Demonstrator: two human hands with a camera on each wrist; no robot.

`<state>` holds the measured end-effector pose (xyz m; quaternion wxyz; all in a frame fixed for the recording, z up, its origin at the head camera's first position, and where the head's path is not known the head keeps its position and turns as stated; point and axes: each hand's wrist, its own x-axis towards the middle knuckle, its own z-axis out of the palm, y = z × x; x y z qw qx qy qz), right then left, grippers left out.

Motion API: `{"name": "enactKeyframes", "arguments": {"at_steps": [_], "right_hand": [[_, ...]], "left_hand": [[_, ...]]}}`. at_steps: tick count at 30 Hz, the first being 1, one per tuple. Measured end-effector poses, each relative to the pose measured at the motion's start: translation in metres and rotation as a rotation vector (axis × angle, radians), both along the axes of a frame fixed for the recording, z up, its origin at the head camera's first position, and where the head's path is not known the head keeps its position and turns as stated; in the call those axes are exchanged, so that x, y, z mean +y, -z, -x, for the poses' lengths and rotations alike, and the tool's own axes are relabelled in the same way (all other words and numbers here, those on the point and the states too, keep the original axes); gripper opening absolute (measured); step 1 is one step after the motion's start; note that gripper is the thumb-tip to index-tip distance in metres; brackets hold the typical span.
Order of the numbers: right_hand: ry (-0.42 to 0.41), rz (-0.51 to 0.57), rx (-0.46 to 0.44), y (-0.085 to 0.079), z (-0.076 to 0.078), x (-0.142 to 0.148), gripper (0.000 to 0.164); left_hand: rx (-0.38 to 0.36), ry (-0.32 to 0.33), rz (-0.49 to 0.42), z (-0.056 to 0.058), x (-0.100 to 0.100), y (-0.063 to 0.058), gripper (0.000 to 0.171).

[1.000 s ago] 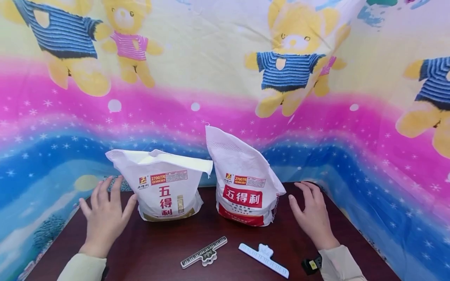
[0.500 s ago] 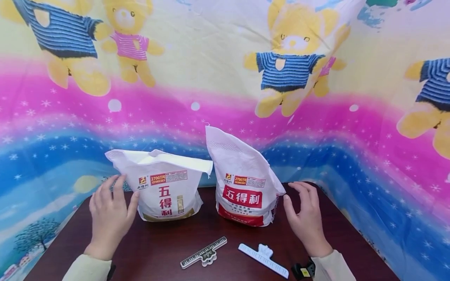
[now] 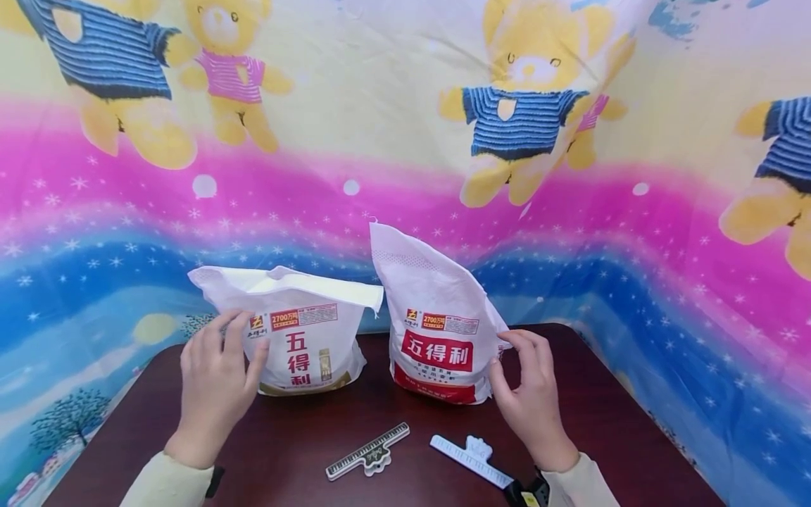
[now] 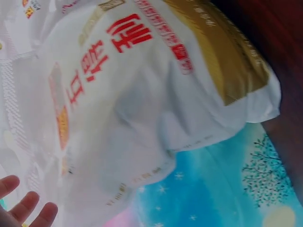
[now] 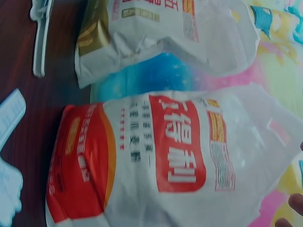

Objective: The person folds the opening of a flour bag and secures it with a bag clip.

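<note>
Two white flour bags with Chinese print stand upright side by side on the table. The left flour bag (image 3: 342,320) has gold at its base and a loose, open-looking top. Red print covers the lower front of the right flour bag (image 5: 177,142), whose top rises to a slanted point. My left hand (image 3: 218,387) is at the left bag's left side, fingers spread and overlapping its front in the head view. At the right bag's right edge is my right hand (image 3: 529,401), fingers loosely bent and fingertips close to the bag. Neither hand grips anything.
In front of the bags lie a black-and-white clip with a piano-key pattern (image 3: 367,451) and a pale blue clip (image 3: 472,461). A dark device on the right wrist overlaps the blue clip's end. Behind the dark table (image 3: 285,465) hangs a bear-print cloth (image 3: 380,91).
Both hands have moved inward toward the bags, the left to the right and the right to the left. The bags and clips have stayed in place.
</note>
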<state>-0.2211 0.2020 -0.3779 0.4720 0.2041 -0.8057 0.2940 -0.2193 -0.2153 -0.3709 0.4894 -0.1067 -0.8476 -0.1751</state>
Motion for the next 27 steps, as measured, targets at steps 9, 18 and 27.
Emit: {"name": "enactKeyframes", "arguments": {"at_steps": [9, 18, 27], "right_hand": [[-0.095, 0.012, -0.037, -0.002, 0.001, -0.021, 0.052], [-0.172, 0.057, -0.131, -0.006, 0.006, -0.039, 0.05], [-0.266, 0.156, -0.185, -0.015, 0.012, -0.055, 0.047]], "left_hand": [[0.034, 0.045, 0.029, -0.002, 0.013, -0.011, 0.069], [0.031, 0.066, 0.034, -0.005, 0.02, -0.02, 0.064], [0.064, 0.088, 0.05, -0.01, 0.027, -0.037, 0.065]]}}
